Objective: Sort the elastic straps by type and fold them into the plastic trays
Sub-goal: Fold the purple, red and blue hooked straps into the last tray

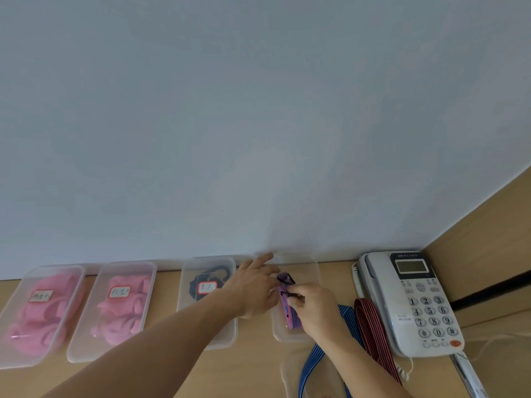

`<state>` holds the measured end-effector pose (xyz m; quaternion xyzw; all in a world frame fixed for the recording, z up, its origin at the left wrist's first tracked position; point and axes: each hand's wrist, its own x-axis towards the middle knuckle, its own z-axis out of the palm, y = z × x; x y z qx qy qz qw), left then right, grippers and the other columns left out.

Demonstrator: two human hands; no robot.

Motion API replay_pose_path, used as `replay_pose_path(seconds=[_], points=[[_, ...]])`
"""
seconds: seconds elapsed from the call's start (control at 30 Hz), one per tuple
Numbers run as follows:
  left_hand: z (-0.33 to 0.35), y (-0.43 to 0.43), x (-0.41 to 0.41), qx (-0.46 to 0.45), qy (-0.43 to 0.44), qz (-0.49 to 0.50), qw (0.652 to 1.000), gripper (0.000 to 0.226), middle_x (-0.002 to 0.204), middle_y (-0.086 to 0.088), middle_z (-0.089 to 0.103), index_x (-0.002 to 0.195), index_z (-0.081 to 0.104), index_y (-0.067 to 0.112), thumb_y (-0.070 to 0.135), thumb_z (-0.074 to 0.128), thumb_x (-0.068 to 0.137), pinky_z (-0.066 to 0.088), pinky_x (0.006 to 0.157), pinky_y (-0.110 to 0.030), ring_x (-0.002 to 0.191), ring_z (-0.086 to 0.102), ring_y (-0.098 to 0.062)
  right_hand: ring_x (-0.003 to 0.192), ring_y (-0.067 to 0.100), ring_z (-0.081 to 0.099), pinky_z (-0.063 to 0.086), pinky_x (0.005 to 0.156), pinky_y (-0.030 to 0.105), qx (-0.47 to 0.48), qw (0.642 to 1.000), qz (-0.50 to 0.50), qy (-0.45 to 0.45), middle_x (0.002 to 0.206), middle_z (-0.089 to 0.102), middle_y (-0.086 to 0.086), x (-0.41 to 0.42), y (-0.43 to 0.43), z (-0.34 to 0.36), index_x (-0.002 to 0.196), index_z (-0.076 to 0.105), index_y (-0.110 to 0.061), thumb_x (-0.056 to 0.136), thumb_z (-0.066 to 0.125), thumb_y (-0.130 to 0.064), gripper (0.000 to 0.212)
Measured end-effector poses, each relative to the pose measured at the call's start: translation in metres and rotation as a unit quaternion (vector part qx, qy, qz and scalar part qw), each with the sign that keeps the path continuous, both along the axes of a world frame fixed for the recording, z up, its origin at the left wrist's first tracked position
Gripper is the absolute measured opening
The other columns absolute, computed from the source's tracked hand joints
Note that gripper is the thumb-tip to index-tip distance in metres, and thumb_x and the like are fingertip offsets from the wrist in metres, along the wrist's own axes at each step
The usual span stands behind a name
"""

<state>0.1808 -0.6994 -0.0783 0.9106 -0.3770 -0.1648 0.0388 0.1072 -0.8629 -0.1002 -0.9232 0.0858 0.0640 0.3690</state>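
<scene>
Both our hands meet over the rightmost tray (290, 338) on the bench (253, 366). Our left hand (255, 285) stretches forward, fingers straight and loose, while our right hand (314, 307) pinches the folded purple strap (288, 313). Blur hides whether the left palm touches it. The strap stands on edge inside the tray, between both hands.
</scene>
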Motion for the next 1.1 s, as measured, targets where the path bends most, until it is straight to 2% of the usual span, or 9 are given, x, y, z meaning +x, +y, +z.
replay_pose_path(seconds=[0.07, 0.13, 0.3, 0.43, 0.6, 0.73, 0.87, 1.0, 1.1], points=[[0.002, 0.001, -0.001, -0.079, 0.037, 0.034, 0.996, 0.046, 0.154, 0.003, 0.036, 0.143, 0.048, 0.023, 0.032, 0.041, 0.098, 0.025, 0.117, -0.037, 0.15, 0.011, -0.017, 0.085, 0.018, 0.068, 0.056, 0.077, 0.037, -0.012, 1.0, 0.001, 0.005, 0.098, 0.072, 0.002, 0.001, 0.001, -0.002, 0.109, 0.075, -0.024, 0.092, 0.061, -0.015, 0.023], [0.006, 0.003, -0.001, -0.132, 0.066, 0.072, 0.986, 0.056, 0.157, 0.0, 0.029, 0.15, 0.035, 0.018, 0.023, 0.047, 0.095, 0.022, 0.117, -0.027, 0.148, 0.019, -0.014, 0.093, 0.013, 0.067, 0.053, 0.083, 0.028, -0.021, 1.0, -0.011, -0.003, 0.107, 0.071, -0.002, 0.001, 0.001, -0.003, 0.115, 0.072, -0.024, 0.092, 0.064, -0.018, 0.026], [0.009, 0.005, -0.001, -0.145, 0.078, 0.091, 0.982, 0.065, 0.159, 0.001, 0.024, 0.152, 0.029, 0.015, 0.019, 0.052, 0.091, 0.02, 0.113, -0.018, 0.145, 0.026, -0.012, 0.091, 0.008, 0.068, 0.054, 0.085, 0.026, 0.038, 0.997, -0.06, -0.044, 0.101, 0.073, -0.007, 0.009, 0.01, -0.005, 0.111, 0.074, -0.024, 0.086, 0.069, -0.014, 0.027], [0.013, 0.0, 0.0, -0.131, 0.075, 0.07, 0.986, 0.062, 0.158, -0.002, 0.024, 0.15, 0.031, 0.011, 0.022, 0.052, 0.092, 0.021, 0.114, -0.02, 0.146, 0.021, -0.013, 0.093, 0.012, 0.068, 0.053, 0.083, 0.026, 0.025, 0.996, -0.049, -0.065, 0.101, 0.073, -0.005, 0.017, 0.019, -0.007, 0.111, 0.074, -0.022, 0.088, 0.07, -0.015, 0.024], [0.012, 0.001, -0.002, -0.11, 0.075, 0.054, 0.99, 0.073, 0.163, -0.002, 0.014, 0.154, 0.021, 0.012, 0.03, 0.053, 0.092, 0.006, 0.115, -0.016, 0.15, 0.006, -0.011, 0.101, 0.009, 0.062, 0.047, 0.083, 0.018, -0.025, 0.997, -0.012, -0.077, 0.108, 0.067, -0.009, 0.012, 0.019, -0.011, 0.126, 0.064, -0.027, 0.092, 0.065, -0.022, 0.034], [0.012, 0.003, -0.001, -0.079, 0.049, 0.048, 0.995, 0.077, 0.163, 0.0, 0.015, 0.155, 0.019, 0.015, 0.034, 0.054, 0.089, 0.012, 0.122, -0.03, 0.151, 0.004, -0.014, 0.098, -0.002, 0.058, 0.039, 0.077, 0.003, 0.01, 0.997, -0.001, -0.076, 0.11, 0.063, -0.018, 0.009, 0.016, -0.005, 0.133, 0.054, -0.035, 0.091, 0.065, -0.024, 0.045], [0.013, 0.002, -0.001, -0.056, 0.04, 0.052, 0.996, 0.074, 0.162, 0.002, 0.017, 0.155, 0.021, 0.02, 0.034, 0.052, 0.089, 0.017, 0.122, -0.039, 0.151, 0.005, -0.015, 0.102, 0.002, 0.06, 0.043, 0.081, 0.011, 0.011, 0.998, 0.001, -0.065, 0.113, 0.063, -0.017, 0.009, 0.017, -0.002, 0.133, 0.053, -0.034, 0.091, 0.063, -0.024, 0.044], [0.018, 0.002, -0.002, -0.054, 0.031, 0.062, 0.996, 0.071, 0.161, 0.003, 0.02, 0.153, 0.026, 0.019, 0.024, 0.052, 0.087, 0.016, 0.121, -0.032, 0.15, 0.008, -0.015, 0.101, 0.005, 0.059, 0.043, 0.078, 0.016, 0.0, 0.997, -0.002, -0.071, 0.111, 0.063, -0.018, 0.007, 0.014, 0.002, 0.124, 0.057, -0.036, 0.089, 0.058, -0.021, 0.038], [0.026, 0.002, -0.004, -0.049, 0.019, 0.077, 0.996, 0.069, 0.161, 0.001, 0.021, 0.152, 0.029, 0.018, 0.018, 0.05, 0.087, 0.016, 0.121, -0.031, 0.15, 0.01, -0.016, 0.105, 0.007, 0.057, 0.047, 0.086, 0.022, -0.025, 0.995, -0.001, -0.098, 0.113, 0.062, -0.015, 0.004, 0.005, 0.009, 0.121, 0.061, -0.031, 0.091, 0.054, -0.018, 0.033]])
